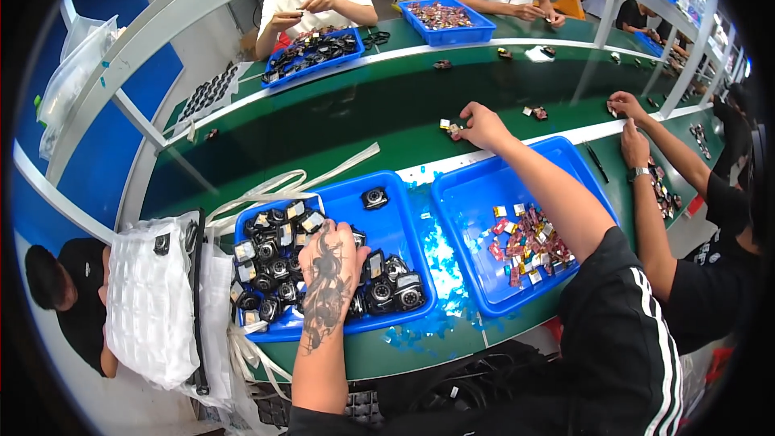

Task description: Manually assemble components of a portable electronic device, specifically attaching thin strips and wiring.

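Bubble-wrap sheeting (149,307) sits at the far left of the tabletop (339,125), with loose white strapping (274,190) trailing off beside it. Just right of that is the left blue tray (387,218), heaped on its near side with small black camera modules (270,262).

My left hand (329,262) lies palm-down over that heap, fingers curled into the pile. I cannot tell from above whether the grip has closed on a module or only rests on them, because the back of the hand hides the fingertips. To do this pick well I judge it best to take one module by its body, not by the lens face, and lift straight up so neighbours do not snag and spill over the tray wall.

Between the two trays a scatter of small blue film scraps (436,274) covers the tabletop; I would keep parts off it.

Further right, the right blue tray (476,194) holds a loose pile of small red and yellow parts (529,246) near its right wall. My right arm reaches across that tray to the green belt beyond it, where my right hand (483,125) is pinched on a small assembled piece (454,129) that touches the belt surface. That grip looks clenched on the piece. I judge it should be set flat and square, apart from the other pieces on the belt, before I let go.

At the far right a neighbour's hands (630,125) work at the same belt.
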A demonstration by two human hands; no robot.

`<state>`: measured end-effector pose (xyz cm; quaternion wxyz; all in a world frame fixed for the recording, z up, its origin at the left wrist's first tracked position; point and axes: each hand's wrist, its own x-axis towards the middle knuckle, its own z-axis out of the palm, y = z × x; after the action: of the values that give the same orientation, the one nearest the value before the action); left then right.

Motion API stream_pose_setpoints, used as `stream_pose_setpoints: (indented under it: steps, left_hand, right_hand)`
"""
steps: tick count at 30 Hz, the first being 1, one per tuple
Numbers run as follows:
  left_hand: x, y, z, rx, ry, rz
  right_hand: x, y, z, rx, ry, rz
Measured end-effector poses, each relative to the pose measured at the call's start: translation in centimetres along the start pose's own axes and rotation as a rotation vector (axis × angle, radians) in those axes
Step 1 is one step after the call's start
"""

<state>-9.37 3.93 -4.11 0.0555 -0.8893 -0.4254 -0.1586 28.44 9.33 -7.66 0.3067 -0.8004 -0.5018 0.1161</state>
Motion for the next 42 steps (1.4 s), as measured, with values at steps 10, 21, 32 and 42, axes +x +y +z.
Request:
stream_pose_setpoints:
  steps: [10, 21, 32, 42]
  left_hand:
    - [2.0, 4.5, -0.8, -0.7, 0.398, 0.214]
    - [-0.2, 9.0, 0.8, -1.696, -0.143, -0.095]
    - [0.6, 8.4, 0.6, -1.578, -0.112, -0.212]
    - [0.7, 8.4, 0.4, -1.792, -0.337, -0.396]
  right_hand:
    - [-11.6, -8.3, -5.5, 0.656, -0.638, -0.057]
    - [-18.5, -8.8, -5.8, 0.915, -0.609, -0.037]
    - [-19.0, -8.4, -5.2, 0.64, -0.438, -0.27]
    - [-18.6, -8.8, -7.0, 0.335, -0.101, -0.614]
